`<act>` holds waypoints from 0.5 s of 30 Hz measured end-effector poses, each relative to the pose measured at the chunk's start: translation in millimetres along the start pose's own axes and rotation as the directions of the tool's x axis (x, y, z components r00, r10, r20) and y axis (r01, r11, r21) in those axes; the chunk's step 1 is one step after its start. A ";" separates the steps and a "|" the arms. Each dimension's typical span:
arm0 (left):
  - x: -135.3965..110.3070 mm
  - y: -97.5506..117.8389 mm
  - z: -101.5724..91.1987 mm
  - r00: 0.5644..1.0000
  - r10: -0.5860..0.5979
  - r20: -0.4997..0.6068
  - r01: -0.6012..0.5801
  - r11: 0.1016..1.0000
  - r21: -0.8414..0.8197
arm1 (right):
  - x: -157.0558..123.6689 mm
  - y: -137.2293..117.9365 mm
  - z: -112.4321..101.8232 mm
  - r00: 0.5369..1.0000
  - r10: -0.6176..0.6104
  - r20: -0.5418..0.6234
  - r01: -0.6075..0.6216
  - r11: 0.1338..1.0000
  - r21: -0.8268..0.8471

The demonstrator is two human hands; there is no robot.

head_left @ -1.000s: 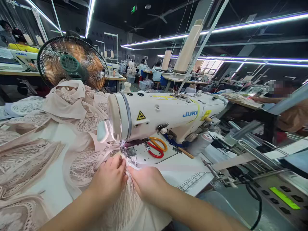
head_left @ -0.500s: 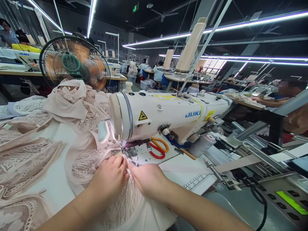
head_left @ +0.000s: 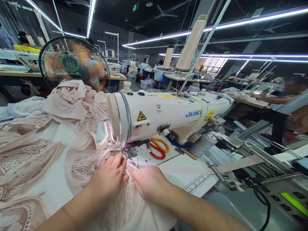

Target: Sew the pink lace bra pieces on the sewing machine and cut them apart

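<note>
The white work table (head_left: 55, 189) was largely buried under the lace fabric (head_left: 29, 160), which lay heaped to the left and behind. One panel of it was drawn forward under the head of the sewing machine (head_left: 168, 115). A fan (head_left: 72, 62) stood beyond the heap. The left hand (head_left: 109, 179), fingers curled, and the right hand (head_left: 148, 181), fingers held together, met fingertip to fingertip. They pinched the lace edge just in front of the presser foot (head_left: 126, 153). By the look of it, the step in hand was lining that edge up at the needle. A next move would call for a flat, even feed with the fingertips kept short of the foot. Open room lay to the right on the bare table. The scissors (head_left: 157, 149) sat well back under the machine arm, apart from both hands.
</note>
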State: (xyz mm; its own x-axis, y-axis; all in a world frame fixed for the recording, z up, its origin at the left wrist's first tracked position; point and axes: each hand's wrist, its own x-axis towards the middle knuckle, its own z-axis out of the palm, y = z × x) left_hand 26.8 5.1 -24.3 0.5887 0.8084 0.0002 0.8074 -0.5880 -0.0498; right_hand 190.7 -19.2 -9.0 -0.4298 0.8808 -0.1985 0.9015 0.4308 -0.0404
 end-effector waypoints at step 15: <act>1.2 2.4 -8.1 1.000 0.003 0.021 -0.002 1.000 -0.019 | 0.7 5.9 15.8 0.987 -0.019 -0.161 0.029 0.998 0.063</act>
State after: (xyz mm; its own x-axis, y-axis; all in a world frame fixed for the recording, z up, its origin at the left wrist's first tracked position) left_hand 29.7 4.4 -16.4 0.5900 0.8071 -0.0213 0.8066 -0.5904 -0.0303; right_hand 196.6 -19.2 -24.8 -0.4493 0.8926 -0.0377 0.8898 0.4434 -0.1078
